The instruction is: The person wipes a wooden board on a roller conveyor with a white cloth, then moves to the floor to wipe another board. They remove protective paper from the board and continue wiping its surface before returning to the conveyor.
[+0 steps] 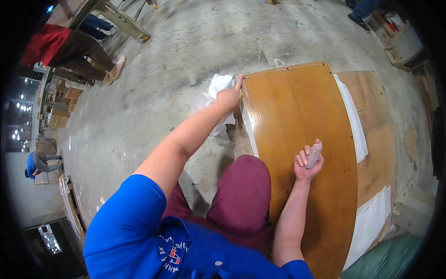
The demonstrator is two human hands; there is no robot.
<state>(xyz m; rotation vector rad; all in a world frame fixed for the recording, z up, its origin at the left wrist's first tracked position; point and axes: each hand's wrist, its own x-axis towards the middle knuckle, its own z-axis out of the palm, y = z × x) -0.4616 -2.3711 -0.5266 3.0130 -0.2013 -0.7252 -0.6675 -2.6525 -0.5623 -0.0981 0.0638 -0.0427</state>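
My left hand point(229, 98) is closed at the far left corner of a brown varnished wooden panel point(302, 107), one digit stretched along its edge. The other fingers of this hand are curled and mostly out of sight. Crumpled white sheeting point(221, 84) lies just beyond and beside the knuckles. Over the right half of the panel, my right hand point(304, 169) is closed around a small pale greyish pad point(314, 156), whose end sticks up past the fingers. Small dark holes or studs run along the panel's rim.
Under the panel's right side lie brown cardboard point(371, 111) and white sheets point(374, 214). My knee point(246, 181) is against its left edge. People stand at the far left, one in a red top point(42, 44). Green fabric point(390, 258) shows at lower right.
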